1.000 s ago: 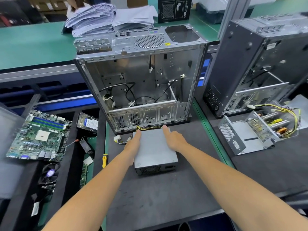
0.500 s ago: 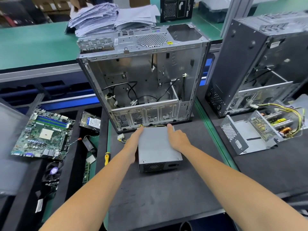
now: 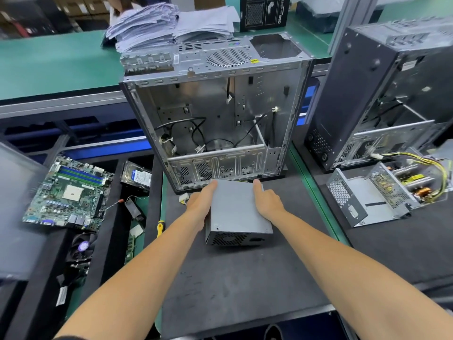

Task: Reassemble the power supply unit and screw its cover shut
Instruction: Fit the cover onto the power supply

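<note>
at the centre of the frame the power supply unit (image 3: pixel 236 212), a stiff, likely weighty metal box best taken by its flat sides, lies on the black mat (image 3: pixel 245 285) with the left hand (image 3: pixel 199 207) and right hand (image 3: pixel 267 204) pressing straight fingers against those sides.

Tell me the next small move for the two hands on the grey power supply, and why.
Probably set the power supply unit flat on the black mat. Its near end looks tilted up, the left hand and right hand flank it, and the yellow-handled screwdriver lies untouched, so neither hand is free for screws.
</note>
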`<action>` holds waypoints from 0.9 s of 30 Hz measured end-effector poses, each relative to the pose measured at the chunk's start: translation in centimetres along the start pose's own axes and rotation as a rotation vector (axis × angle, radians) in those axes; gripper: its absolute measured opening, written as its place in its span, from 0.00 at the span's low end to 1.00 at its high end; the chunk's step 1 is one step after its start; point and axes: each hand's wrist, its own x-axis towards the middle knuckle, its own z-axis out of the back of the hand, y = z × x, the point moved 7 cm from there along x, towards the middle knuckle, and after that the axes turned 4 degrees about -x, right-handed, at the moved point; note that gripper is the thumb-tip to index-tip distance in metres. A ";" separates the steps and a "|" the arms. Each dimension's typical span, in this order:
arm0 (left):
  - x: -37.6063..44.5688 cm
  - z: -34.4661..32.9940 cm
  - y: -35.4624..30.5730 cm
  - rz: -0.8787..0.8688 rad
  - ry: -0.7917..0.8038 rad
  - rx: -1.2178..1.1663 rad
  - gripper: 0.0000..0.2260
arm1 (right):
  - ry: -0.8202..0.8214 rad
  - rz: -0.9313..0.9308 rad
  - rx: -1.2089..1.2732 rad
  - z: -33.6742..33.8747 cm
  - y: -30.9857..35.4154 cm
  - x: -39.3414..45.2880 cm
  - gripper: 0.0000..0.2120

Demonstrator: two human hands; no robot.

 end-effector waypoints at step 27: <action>-0.3 -0.5 2.5 0.162 0.201 -0.109 0.22 | 0.171 -0.117 0.359 -0.6 0.3 -0.9 0.37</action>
